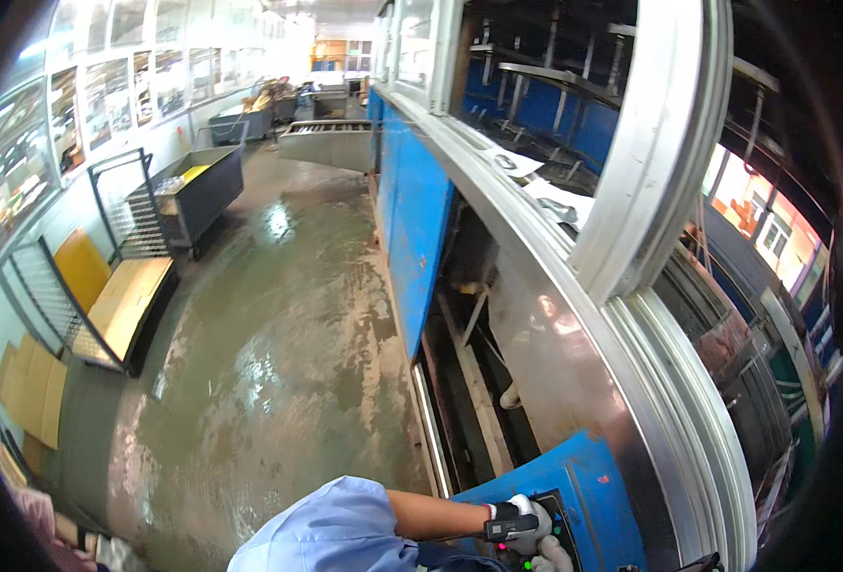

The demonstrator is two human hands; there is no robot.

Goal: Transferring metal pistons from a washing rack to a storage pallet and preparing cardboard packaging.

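My left hand (533, 518), in a white glove, reaches to a dark control panel (562, 520) on a blue metal cabinet (604, 496). A small black device (510, 528) is strapped at its wrist, below a bare forearm and a light blue sleeve (331, 524). The glove lies over the panel, beside small green and pink lights, and its fingertips are hidden. Close by, at the lower edge, is a second pale glove, which appears to be my right hand (553, 554). Most of it is cut off, so whether it grips anything does not show.
A wet floor (269, 381) runs along blue panels (407, 219) and a metal-framed window (669, 153). At left stand a mesh-sided cart (131, 296), a dark bin (202, 195) and cardboard (30, 386). Another person's pale glove (116, 553) shows at lower left.
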